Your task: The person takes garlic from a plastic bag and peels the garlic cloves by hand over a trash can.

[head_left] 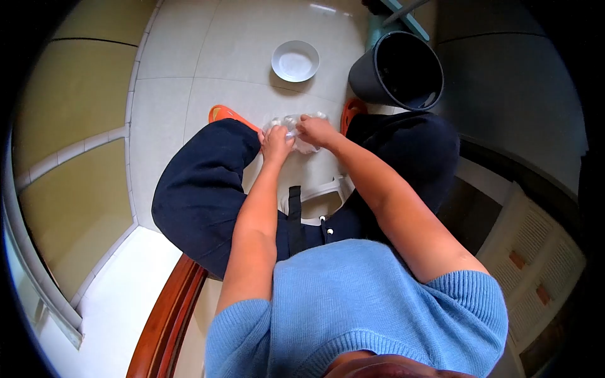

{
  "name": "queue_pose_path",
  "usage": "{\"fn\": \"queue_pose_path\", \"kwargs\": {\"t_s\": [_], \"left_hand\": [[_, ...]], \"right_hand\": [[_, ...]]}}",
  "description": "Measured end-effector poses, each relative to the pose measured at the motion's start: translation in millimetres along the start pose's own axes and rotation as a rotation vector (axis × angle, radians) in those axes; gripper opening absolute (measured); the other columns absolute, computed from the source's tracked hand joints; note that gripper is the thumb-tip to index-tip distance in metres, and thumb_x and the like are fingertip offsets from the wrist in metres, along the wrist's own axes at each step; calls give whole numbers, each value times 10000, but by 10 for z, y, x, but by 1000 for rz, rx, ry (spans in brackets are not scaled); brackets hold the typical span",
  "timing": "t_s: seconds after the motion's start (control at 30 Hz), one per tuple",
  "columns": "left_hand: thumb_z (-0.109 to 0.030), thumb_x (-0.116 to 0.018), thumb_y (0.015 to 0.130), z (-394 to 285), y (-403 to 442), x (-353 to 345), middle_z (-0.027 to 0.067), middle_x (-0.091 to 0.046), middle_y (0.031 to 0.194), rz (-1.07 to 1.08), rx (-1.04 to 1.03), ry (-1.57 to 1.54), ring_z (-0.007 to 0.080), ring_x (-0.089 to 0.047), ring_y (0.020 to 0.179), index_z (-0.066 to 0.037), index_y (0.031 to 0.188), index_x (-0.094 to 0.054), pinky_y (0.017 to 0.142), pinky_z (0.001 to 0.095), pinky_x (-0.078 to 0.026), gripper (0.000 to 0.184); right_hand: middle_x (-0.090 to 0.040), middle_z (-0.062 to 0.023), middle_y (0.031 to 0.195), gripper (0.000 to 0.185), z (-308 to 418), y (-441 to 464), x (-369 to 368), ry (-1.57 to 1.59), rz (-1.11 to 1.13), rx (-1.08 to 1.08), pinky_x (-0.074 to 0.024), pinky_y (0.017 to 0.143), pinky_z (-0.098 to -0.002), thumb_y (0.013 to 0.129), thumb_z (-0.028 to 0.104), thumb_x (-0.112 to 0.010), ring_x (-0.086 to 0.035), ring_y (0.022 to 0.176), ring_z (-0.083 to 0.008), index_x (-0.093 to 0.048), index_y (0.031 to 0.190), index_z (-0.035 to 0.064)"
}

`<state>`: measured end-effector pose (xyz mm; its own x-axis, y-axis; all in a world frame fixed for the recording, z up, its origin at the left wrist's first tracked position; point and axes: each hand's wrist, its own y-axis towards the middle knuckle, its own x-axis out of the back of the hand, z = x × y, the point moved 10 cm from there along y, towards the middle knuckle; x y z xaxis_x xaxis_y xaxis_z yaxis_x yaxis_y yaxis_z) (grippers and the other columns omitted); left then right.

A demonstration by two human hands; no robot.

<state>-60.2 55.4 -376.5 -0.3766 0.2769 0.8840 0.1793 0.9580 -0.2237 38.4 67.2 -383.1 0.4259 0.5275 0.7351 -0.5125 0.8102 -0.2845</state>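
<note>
A clear, crumpled plastic bag [306,147] with small whitish pieces in it, too small to name, is between my knees. My left hand [277,145] is closed on the left side of the bag, fingers curled. On the other side, my right hand [316,131] has its fingers bent and pressed together at the bag's upper edge; whether it also pinches a piece is hidden. A white bowl [295,62] rests on the floor a little beyond both hands, apart from them.
A dark bucket [397,70] stands tilted in view at the upper right, with a light green object [376,30] behind it. Orange slippers [228,115] are on my feet. Pale tiles [236,47] cover the floor, and yellowish cabinet doors [79,101] line the left.
</note>
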Motion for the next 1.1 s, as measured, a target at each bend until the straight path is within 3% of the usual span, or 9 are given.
{"fn": "queue_pose_path", "kwargs": {"t_s": [0.13,0.3,0.4,0.53,0.67,0.83,0.9,1.0,1.1], "left_hand": [[-187,-677,711,182,34,2,117,-580,954,15,47,-22,335,-590,896,-93,835,-597,900,460,-417,175],[-80,-579,743,919,-218,160,179,-606,948,-93,589,-144,366,-594,907,-61,939,-620,776,441,-480,201],[-45,-536,741,1231,-141,-48,188,-625,943,-162,528,-245,380,-601,865,-37,942,-630,754,421,-477,222],[-40,-523,736,987,14,-60,168,-659,808,-140,455,-628,299,-622,727,-1,883,-637,677,356,-471,190],[-47,-508,769,588,63,-292,30,-578,669,90,448,-1151,123,-520,616,-12,776,-595,574,270,-415,94],[-118,-569,800,522,139,-212,16,-538,626,219,439,-1063,115,-499,572,-27,749,-564,538,281,-402,104],[-175,-597,812,723,223,140,66,-543,607,-159,380,-775,175,-530,551,-15,741,-540,534,320,-419,184],[-212,-595,831,992,135,555,141,-575,641,-489,447,-419,267,-562,571,-11,736,-526,559,359,-443,232],[-213,-588,833,156,299,585,174,-620,814,-231,172,-476,316,-596,740,-17,775,-555,663,411,-457,207]], "right_hand": [[-589,-141,876,133,105,110,-76,-71,27,-34,-491,684,-442,729,166,-565,-609,781,-334,-608,801,63],[-615,-168,944,156,-359,29,284,-192,-195,-395,-490,725,-458,755,163,-546,-611,811,-363,-630,847,70],[-612,-166,1005,182,-711,-324,625,-132,-205,-651,-487,760,-433,776,157,-531,-599,868,-368,-631,889,56],[-632,-175,968,208,-867,-462,598,51,-265,-564,-498,777,-414,759,133,-541,-614,893,-359,-656,917,60],[-608,-164,1045,374,-207,-220,184,345,-224,-72,-487,799,-381,733,79,-584,-607,911,-321,-600,1106,75],[-634,-160,1003,519,-71,-108,-164,497,155,-190,-507,759,-380,685,117,-653,-629,860,-320,-555,1193,85],[-643,-179,986,436,-111,-235,-454,244,584,-265,-513,745,-384,696,130,-642,-634,861,-333,-599,1124,63],[-648,-187,968,323,-426,-257,-252,-206,432,-359,-507,761,-398,713,136,-590,-628,892,-346,-645,1018,47],[-639,-192,987,277,-864,-277,64,53,46,-602,-498,776,-418,729,158,-529,-617,912,-363,-664,939,39]]}}
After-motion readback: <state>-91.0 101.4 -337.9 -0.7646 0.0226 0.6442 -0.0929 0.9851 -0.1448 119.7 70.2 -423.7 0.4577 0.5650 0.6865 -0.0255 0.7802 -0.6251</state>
